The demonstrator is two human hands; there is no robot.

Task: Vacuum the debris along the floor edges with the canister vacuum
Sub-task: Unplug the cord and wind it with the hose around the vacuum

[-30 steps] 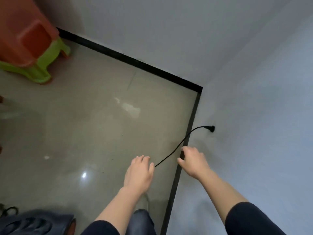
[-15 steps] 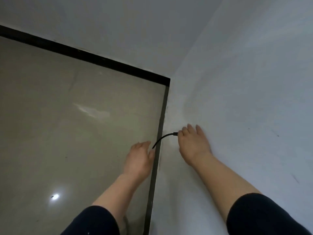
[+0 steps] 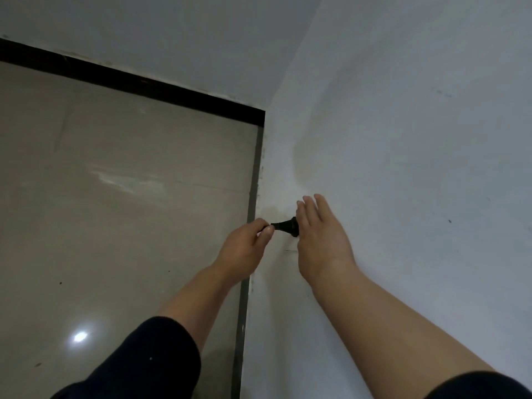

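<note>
The wall [image 3: 403,139] blocks right of the plug [image 3: 286,225]; the floor [image 3: 115,211] leftward lies open.

Two hands [image 3: 244,246] [image 3: 319,243], one black plug [image 3: 285,226], two white walls [image 3: 172,33] [image 3: 403,139].

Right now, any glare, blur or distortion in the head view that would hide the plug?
Head view: one small glare spot on the floor, far from the plug; dim and slightly soft, yet the plug reads clearly between left hand and right hand; wide-angle lens slightly bows the side baseboard; right hand covers where plug meets wall.
</note>
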